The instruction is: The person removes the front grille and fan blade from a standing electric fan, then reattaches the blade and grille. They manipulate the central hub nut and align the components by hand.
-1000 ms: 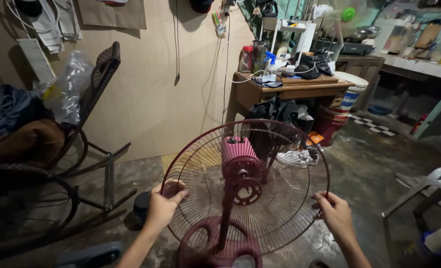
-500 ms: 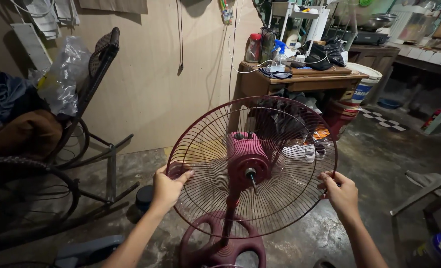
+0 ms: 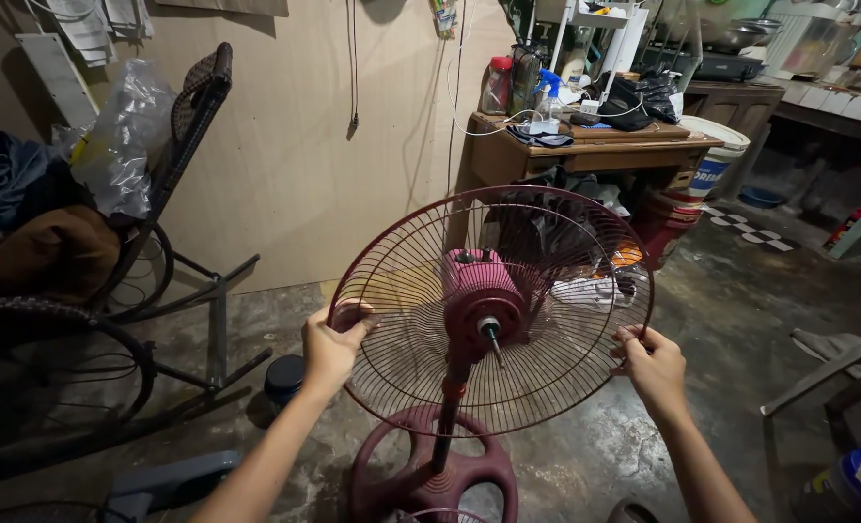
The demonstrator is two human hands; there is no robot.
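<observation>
Head view, centre of frame: a maroon pedestal fan with its blade and front cover removed stands on the stained concrete floor (image 3: 740,320). Its round maroon wire rear grille (image 3: 411,281) fills the middle of the picture, with the maroon plastic motor housing (image 3: 482,291) and bare metal shaft (image 3: 493,339) at its hub. The post runs down to the round maroon plastic base (image 3: 430,479) at the lower centre edge.

Left hand (image 3: 329,345): at the left rim of the grille, fingers curled around the outer wire ring. Right hand (image 3: 651,364): at the right rim, fingers pinching the ring. Both grips are closed on the grille.

Change since the earlier pictures: the hands sat lower on the rim one second ago and now hold it at mid-height on opposite sides. The grille has also risen in the frame and now faces the camera more squarely, with the shaft pointing toward the viewer. The fan head is therefore steadied from both sides.

Surroundings: a dark metal-framed rocking chair (image 3: 173,184) occupies the left of the frame. A brown wooden table (image 3: 585,155) loaded with bottles and cables stands in the upper centre-right. A small dark round container (image 3: 283,378) sits on the floor just left of the left forearm.
</observation>
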